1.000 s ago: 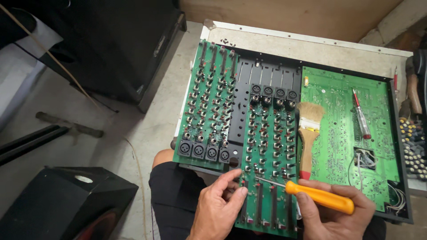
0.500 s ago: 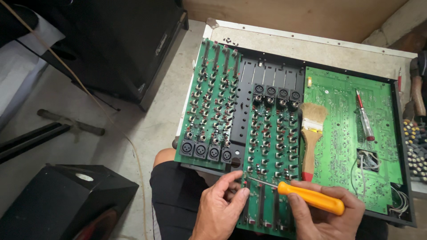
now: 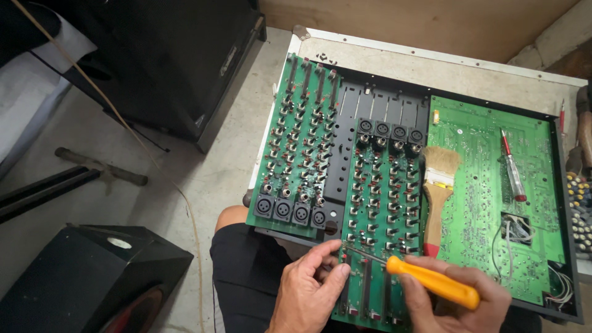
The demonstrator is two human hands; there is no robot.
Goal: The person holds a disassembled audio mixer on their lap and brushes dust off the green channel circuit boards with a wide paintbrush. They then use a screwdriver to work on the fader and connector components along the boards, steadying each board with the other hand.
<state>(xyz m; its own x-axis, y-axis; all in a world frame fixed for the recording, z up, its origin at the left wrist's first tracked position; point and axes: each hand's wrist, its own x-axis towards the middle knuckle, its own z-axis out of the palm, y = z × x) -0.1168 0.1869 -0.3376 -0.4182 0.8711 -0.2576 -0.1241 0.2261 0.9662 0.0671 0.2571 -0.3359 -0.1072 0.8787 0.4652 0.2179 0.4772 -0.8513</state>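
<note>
The right hand (image 3: 456,302) holds a screwdriver (image 3: 425,280) with an orange handle; the fingers are closed around the handle and the thumb lies along it. The thin metal shaft goes up and to the left, and its tip meets the green circuit board (image 3: 376,203) near the board's front edge, close to the person. The left hand (image 3: 311,296) rests at the same front edge, just left of the tip. Its fingers are bent and close together, and the fingertips (image 3: 336,256) touch the board beside the shaft. If they pinch something small, the picture does not show it.

This board carries many rows of small knobs and 4 round black sockets at its far end. A second green board (image 3: 296,148) lies to the left of it, with 4 round black sockets at its near edge. Both sit in an open metal case (image 3: 431,61), which rests on the person's lap and the concrete floor.

In the right part of the case there is a larger flat green board (image 3: 487,203). A paintbrush (image 3: 439,185) with a wooden handle lies along its left edge, bristles away from the person. A small red and clear screwdriver (image 3: 512,169) lies on it, nearer the right side. A black speaker box (image 3: 80,283) stands on the floor to the left.
</note>
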